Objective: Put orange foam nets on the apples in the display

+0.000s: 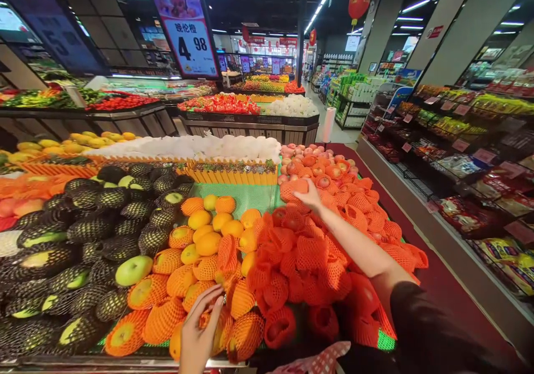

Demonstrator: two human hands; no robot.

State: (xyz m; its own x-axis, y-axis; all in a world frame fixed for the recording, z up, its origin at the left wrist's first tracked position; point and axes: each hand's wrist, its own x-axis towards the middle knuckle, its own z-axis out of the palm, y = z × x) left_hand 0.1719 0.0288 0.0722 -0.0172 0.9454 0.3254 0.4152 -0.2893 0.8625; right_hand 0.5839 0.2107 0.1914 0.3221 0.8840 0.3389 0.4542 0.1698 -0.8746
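Note:
My right hand (311, 197) reaches out to the far part of the apple display. Its fingers are closed on an apple in a red foam net (292, 188), partly hidden behind them. Around it lie apples (323, 181) and a heap of loose red foam nets (306, 254). My left hand (200, 324) is low over the near oranges, thumb and fingers apart, with nothing visible in it. Oranges in orange foam nets (162, 321) surround it, and bare oranges (208, 244) lie farther back. A bare green fruit (134, 271) lies left of the oranges.
Green fruit in black nets (125, 218) fills the left. Behind the oranges are a green mat (233, 191), an orange divider (233, 175) and white-wrapped produce (200, 148). Packaged-goods shelves (467, 157) line the right aisle. A price screen (183, 26) hangs ahead.

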